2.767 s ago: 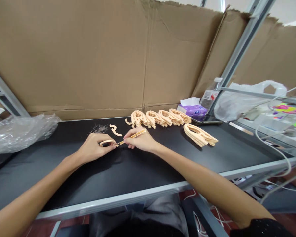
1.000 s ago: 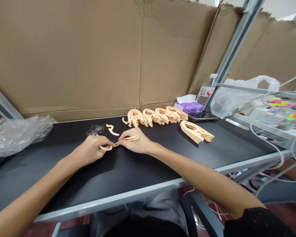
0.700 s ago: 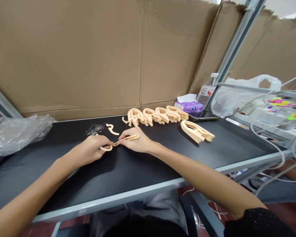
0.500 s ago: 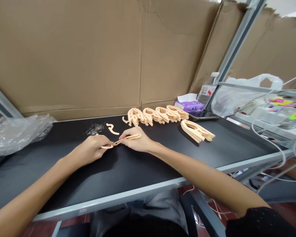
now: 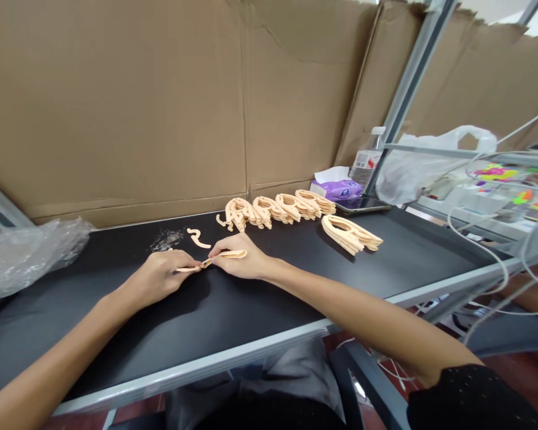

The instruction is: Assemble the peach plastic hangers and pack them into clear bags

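My left hand (image 5: 164,276) is closed on a thin curved cream plastic piece (image 5: 188,269), most of it hidden by the fingers. My right hand (image 5: 240,257) pinches a longer cream plastic hanger arm (image 5: 234,254), which slants down to the left. The ends of the two pieces meet between my fingertips, just above the black tabletop (image 5: 233,316); whether they are joined I cannot tell. Beyond my hands lies a loose cream hook (image 5: 198,238). A smaller curved part (image 5: 221,221) rests beside the nearest stack of folded cream hangers (image 5: 240,213).
Further stacks of folded hangers (image 5: 291,207) run along the cardboard wall (image 5: 161,107), with another pile (image 5: 350,235) at right. Crumbs (image 5: 167,240) lie at left near clear plastic wrap (image 5: 31,257). A tissue pack (image 5: 343,190), a phone (image 5: 363,205) and a bottle (image 5: 366,162) stand back right.
The view has shifted slightly, moving the table's things left in the picture. Both hands keep their grip, and the left piece now looks flatter, seen more edge-on.
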Action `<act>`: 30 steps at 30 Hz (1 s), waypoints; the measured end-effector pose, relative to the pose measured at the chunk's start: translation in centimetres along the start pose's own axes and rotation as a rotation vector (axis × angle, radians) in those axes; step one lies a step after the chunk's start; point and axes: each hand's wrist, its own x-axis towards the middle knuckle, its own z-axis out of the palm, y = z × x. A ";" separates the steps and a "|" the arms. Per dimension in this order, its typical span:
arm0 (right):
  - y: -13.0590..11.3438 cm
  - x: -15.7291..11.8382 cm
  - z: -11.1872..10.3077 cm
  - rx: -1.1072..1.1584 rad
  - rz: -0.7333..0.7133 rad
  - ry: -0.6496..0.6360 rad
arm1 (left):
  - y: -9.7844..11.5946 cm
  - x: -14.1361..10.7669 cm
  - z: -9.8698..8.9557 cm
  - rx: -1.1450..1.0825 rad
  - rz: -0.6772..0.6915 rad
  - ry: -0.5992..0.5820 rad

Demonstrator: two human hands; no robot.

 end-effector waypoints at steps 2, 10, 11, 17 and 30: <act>0.0 0.0 0.1 0.001 0.002 0.003 | 0.1 0.0 0.0 0.002 -0.009 0.005; -0.1 0.0 0.2 0.020 0.051 0.012 | 0.4 0.2 0.2 0.011 -0.074 0.048; -0.2 0.0 0.2 0.017 0.052 0.012 | 0.4 0.2 0.1 0.011 -0.077 0.051; -0.5 0.0 0.2 0.017 0.061 0.030 | 0.5 0.4 0.1 0.070 -0.028 0.087; -0.3 0.0 0.8 0.219 0.185 0.066 | 1.3 0.6 -0.3 0.088 -0.007 0.191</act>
